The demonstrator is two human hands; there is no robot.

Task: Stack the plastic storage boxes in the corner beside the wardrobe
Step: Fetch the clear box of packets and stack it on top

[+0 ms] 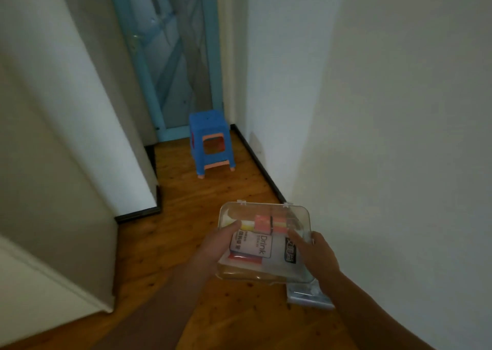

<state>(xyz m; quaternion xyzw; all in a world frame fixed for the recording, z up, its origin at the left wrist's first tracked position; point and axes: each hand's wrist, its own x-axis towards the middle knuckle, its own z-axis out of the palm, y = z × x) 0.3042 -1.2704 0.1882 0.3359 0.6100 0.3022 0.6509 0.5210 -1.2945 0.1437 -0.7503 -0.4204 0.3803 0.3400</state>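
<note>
On the left, tall white panels (pixel 61 150), possibly the wardrobe, line a narrow passage with a wood floor (pixel 165 243). Far down it a blue stool (pixel 211 142) stands before a blue door (pixel 173 57). Near the middle, the left hand (pixel 213 251) grips the left edge of a clear box (pixel 266 243), thumb on its lid. The right hand (pixel 316 254) clasps the right edge, fingers over the top. The box is carried above the floor, packets inside. Below it, against the right wall (pixel 386 136), lies something clear and bluish (pixel 308 297), perhaps another box; I cannot tell. The stacking looks barely begun: this box is not yet set down, and no stack shows.
</note>
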